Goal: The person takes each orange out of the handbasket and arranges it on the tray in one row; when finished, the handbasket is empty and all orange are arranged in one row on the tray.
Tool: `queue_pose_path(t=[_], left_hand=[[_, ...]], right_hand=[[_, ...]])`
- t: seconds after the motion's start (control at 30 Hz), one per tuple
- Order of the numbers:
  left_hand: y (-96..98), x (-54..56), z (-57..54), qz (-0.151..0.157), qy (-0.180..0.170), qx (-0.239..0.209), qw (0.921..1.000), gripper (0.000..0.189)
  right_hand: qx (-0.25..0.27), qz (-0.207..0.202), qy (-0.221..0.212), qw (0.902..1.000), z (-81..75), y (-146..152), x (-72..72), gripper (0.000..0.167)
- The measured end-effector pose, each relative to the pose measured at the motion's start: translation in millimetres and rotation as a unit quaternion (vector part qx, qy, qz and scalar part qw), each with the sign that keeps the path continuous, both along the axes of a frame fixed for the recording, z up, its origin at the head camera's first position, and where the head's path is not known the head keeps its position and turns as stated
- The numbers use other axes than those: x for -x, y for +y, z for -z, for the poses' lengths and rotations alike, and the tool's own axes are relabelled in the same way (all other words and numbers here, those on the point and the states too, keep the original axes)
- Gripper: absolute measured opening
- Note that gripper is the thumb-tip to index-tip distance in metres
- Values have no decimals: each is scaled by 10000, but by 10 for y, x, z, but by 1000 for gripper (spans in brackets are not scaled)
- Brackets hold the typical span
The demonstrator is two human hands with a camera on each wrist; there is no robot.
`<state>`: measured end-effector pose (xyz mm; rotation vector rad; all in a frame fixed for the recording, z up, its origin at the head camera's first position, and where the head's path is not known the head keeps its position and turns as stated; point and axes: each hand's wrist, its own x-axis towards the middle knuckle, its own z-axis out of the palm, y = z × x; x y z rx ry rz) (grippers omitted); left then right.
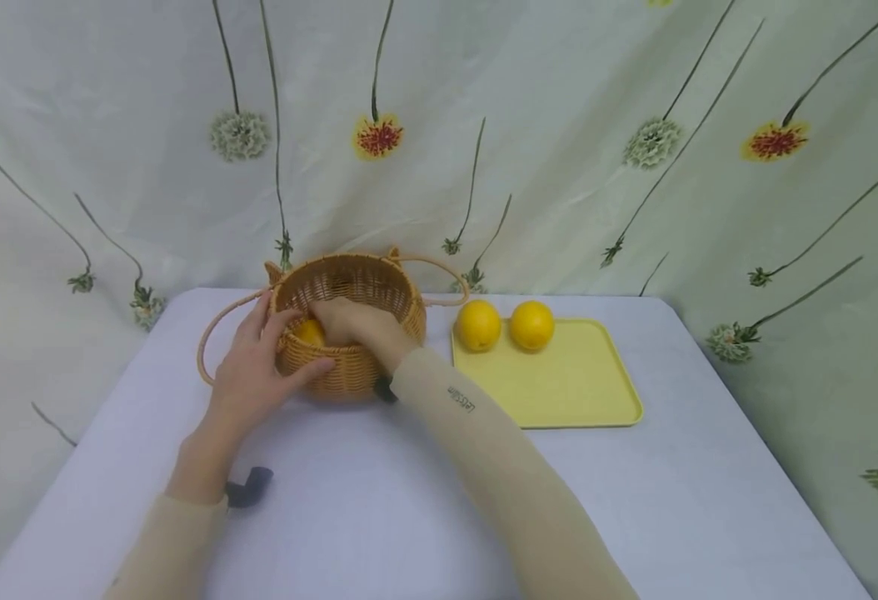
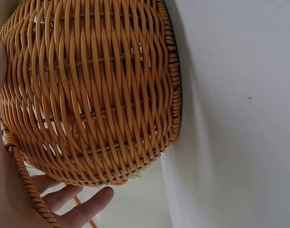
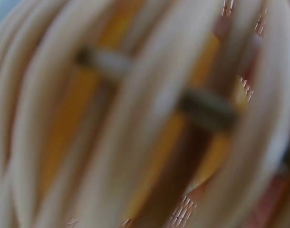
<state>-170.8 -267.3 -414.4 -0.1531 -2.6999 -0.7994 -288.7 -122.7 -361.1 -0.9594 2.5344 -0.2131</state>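
A round wicker basket (image 1: 345,379) with two looped handles stands at the back left of the table. My left hand (image 1: 259,362) holds its left rim, thumb along the near side and fingers spread round the left; the left wrist view shows a handle crossing this hand (image 2: 16,190). My right hand (image 1: 345,321) reaches down inside the basket, its fingertips hidden. Beside it in the basket shows part of an orange (image 1: 309,332). In the right wrist view blurred wicker strands (image 3: 135,118) fill the frame, with orange colour behind them.
Right of the basket lies a yellow tray (image 1: 559,387), with two oranges (image 1: 479,325) (image 1: 532,325) at its back left. A white cloth covers the table (image 1: 349,508). Behind hangs a flower-printed curtain (image 1: 551,167).
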Motion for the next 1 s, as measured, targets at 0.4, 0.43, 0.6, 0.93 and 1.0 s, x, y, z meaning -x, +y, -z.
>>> queue_pose_path(t=[0.4, 0.43, 0.6, 0.93, 1.0], left_hand=[[34, 21, 21, 29, 61, -21, 10000, 83], [34, 18, 30, 34, 43, -35, 10000, 83], [33, -16, 51, 36, 9, -104, 9999, 83], [38, -17, 22, 26, 55, -87, 9999, 85], [39, -11, 14, 13, 48, -84, 10000, 85]], right_hand=[[241, 78, 197, 9995, 27, 65, 41, 57], [267, 151, 248, 9992, 23, 77, 40, 62], [516, 420, 602, 9960, -3, 193, 27, 87], [1767, 490, 883, 9791, -234, 573, -77, 88], [2024, 526, 1004, 9727, -267, 659, -110, 88]])
